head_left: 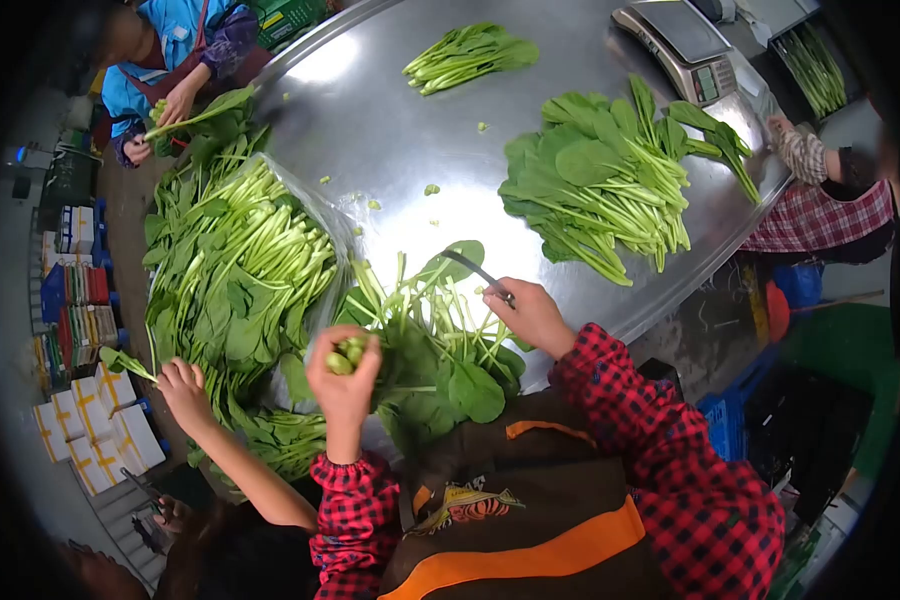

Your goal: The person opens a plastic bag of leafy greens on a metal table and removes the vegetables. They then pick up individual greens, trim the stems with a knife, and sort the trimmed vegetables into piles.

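Observation:
My left hand (pixel 342 375) is closed around a bunch of leafy green vegetables (pixel 338 358); the pale cut stem ends stick up out of my fist and the leaves seem to hang below it. In my right hand (pixel 532 315) is a small knife (pixel 475 268), its blade pointing left over the table. Between my two hands, loose leafy stalks (pixel 478 388) lie at the table's near edge. A large heap of the same greens (pixel 260 240) in a clear plastic bag is just left of my left hand.
The metal table (pixel 370 140) carries a big pile of greens (pixel 600 180), a smaller bunch (pixel 470 58) and a digital scale (pixel 685 45). Co-workers stand around: hands at upper left (pixel 180 100), an arm at lower left (pixel 230 450), a sleeve at right (pixel 802 152).

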Tool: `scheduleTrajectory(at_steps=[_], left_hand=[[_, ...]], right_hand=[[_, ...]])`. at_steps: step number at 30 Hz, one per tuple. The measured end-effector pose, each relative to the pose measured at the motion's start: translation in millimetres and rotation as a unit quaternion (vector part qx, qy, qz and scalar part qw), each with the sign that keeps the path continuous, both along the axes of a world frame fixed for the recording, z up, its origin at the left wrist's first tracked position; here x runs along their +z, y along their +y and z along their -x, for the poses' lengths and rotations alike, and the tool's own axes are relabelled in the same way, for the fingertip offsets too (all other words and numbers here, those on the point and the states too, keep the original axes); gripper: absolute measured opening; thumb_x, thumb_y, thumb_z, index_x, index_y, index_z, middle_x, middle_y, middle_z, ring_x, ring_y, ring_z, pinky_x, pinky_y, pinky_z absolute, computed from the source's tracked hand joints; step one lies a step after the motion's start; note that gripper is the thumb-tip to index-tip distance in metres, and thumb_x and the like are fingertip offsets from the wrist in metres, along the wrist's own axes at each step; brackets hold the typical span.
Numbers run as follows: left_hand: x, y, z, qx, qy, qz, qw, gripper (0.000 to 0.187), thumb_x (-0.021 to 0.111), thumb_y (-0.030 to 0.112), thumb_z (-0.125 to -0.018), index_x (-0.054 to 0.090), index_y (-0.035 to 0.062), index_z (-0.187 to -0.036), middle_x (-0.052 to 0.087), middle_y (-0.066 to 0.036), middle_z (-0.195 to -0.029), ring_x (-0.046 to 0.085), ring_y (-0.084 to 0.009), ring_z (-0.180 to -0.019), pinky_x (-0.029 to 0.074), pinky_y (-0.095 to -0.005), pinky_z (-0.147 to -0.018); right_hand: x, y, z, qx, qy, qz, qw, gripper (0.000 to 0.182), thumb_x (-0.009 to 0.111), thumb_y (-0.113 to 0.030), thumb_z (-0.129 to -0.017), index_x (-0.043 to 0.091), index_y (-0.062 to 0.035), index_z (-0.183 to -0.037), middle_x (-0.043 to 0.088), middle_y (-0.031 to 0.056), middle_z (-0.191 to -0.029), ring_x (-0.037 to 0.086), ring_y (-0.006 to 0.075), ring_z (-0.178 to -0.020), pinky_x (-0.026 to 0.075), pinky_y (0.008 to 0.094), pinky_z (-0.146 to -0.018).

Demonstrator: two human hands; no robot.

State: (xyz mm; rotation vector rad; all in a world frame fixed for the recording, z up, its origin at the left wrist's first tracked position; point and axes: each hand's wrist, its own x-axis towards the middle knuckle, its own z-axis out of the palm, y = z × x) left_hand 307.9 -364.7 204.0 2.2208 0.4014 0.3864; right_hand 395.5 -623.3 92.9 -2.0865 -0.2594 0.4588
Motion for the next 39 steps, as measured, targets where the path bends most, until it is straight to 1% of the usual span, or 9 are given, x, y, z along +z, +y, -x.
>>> scheduleTrajectory(at_steps=[3,6,12,21,22,33,35,37,39], left_hand=[[0,17,11,0.070,0.021,0.024,0.997,0.013,0.072,0.005,-0.085,0.062,0.0022,-0.093,0.061,-0.001,-0.079,0.055,-0.0105,-0.065,0.048,-0.0238,-0.064],[18,37,22,0.164,0.017,0.238,0.957,0.014,0.070,0.005,-0.088,0.061,0.0010,-0.098,0.063,-0.003,-0.081,0.054,-0.0072,-0.063,0.044,-0.0214,-0.054],[13,62,36,0.127,0.047,0.512,0.848,0.035,0.068,0.014,-0.089,0.060,-0.0015,-0.119,0.063,-0.009,-0.102,0.054,-0.0101,-0.075,0.044,-0.0223,-0.055],[9,46,30,0.074,0.024,0.579,0.812,0.053,0.071,0.010,-0.086,0.049,-0.0053,-0.132,0.063,-0.017,-0.110,0.061,-0.0184,-0.089,0.049,-0.0260,-0.062],[11,44,29,0.067,0.027,0.582,0.810,0.053,0.070,0.010,-0.086,0.048,-0.0049,-0.133,0.063,-0.018,-0.111,0.061,-0.0186,-0.089,0.049,-0.0262,-0.063],[11,13,19,0.157,0.053,0.645,0.746,0.035,0.065,0.015,-0.093,0.057,0.0031,-0.125,0.067,-0.010,-0.111,0.066,-0.0173,-0.090,0.058,-0.0311,-0.079],[-6,19,16,0.100,0.062,0.683,0.721,0.032,0.064,0.017,-0.094,0.059,0.0041,-0.123,0.067,-0.010,-0.112,0.066,-0.0176,-0.093,0.058,-0.0310,-0.078],[-22,11,10,0.150,0.067,0.648,0.744,0.031,0.065,0.019,-0.094,0.059,0.0037,-0.121,0.067,-0.012,-0.110,0.066,-0.0204,-0.094,0.057,-0.0325,-0.079],[-17,-20,-11,0.167,0.014,0.700,0.694,0.031,0.066,0.019,-0.093,0.058,0.0032,-0.118,0.066,-0.014,-0.107,0.066,-0.0239,-0.093,0.056,-0.0349,-0.081]], right_hand=[[-3,4,-1,0.019,0.002,-0.004,1.000,0.023,0.063,-0.028,-0.092,0.068,-0.0075,-0.101,0.071,0.0125,-0.090,0.067,0.0296,-0.077,0.052,0.0387,-0.071],[-9,3,5,0.010,0.033,-0.012,0.999,0.022,0.063,-0.027,-0.091,0.069,-0.0071,-0.101,0.071,0.0122,-0.092,0.067,0.0296,-0.076,0.052,0.0388,-0.071],[-11,9,7,0.014,0.029,-0.036,0.999,0.024,0.064,-0.024,-0.092,0.068,-0.0029,-0.101,0.071,0.0128,-0.087,0.066,0.0258,-0.072,0.052,0.0365,-0.069],[78,58,-4,0.061,0.089,-0.219,0.970,0.023,0.068,-0.022,-0.092,0.070,-0.0030,-0.105,0.067,0.0041,-0.079,0.057,0.0094,-0.067,0.047,0.0279,-0.064],[79,64,-2,0.086,0.104,-0.228,0.964,0.024,0.067,-0.021,-0.094,0.069,-0.0033,-0.111,0.060,-0.0056,-0.077,0.049,0.0029,-0.066,0.040,0.0223,-0.061],[91,72,11,0.167,0.279,-0.228,0.918,0.034,0.068,-0.032,-0.094,0.070,-0.0044,-0.113,0.059,-0.0059,-0.073,0.051,0.0019,-0.060,0.043,0.0200,-0.054],[86,68,13,0.179,0.335,-0.175,0.908,0.045,0.074,-0.043,-0.087,0.071,-0.0021,-0.106,0.061,-0.0011,-0.069,0.055,0.0074,-0.059,0.045,0.0263,-0.056],[82,66,20,0.196,0.300,-0.184,0.915,0.049,0.076,-0.046,-0.083,0.071,-0.0017,-0.104,0.063,0.0012,-0.072,0.057,0.0091,-0.062,0.047,0.0278,-0.059],[82,64,30,0.220,0.240,-0.217,0.920,0.054,0.081,-0.047,-0.077,0.072,-0.0003,-0.102,0.070,0.0077,-0.080,0.061,0.0127,-0.073,0.050,0.0308,-0.069]])
